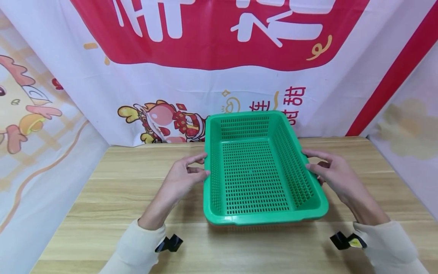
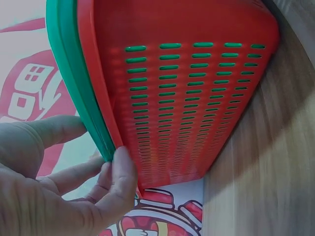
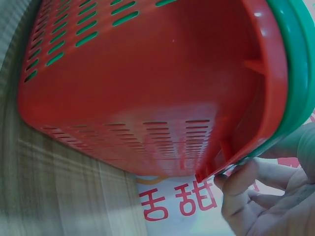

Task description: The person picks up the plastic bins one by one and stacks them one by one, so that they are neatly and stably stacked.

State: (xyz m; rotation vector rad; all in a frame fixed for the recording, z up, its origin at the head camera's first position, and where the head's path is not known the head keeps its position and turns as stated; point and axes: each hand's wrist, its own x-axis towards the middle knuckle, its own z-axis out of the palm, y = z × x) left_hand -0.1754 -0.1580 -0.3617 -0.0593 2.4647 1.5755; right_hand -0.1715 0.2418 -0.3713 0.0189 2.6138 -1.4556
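Observation:
A green perforated plastic basket sits nested inside a red basket of like shape, their rims lying close together. On the left long side, my left hand pinches the green rim between thumb and fingers, with one fingertip beside the red rim in the left wrist view. Across from it, my right hand grips the right rim; in the right wrist view its curled fingers reach under the edge. The head view looks down into the green basket, which holds nothing, and hides most of the red one.
Both baskets stand on a wood-grain table. Behind it hangs a printed red and white cloth, close to the baskets' far end. More printed cloth walls border the table at left and right.

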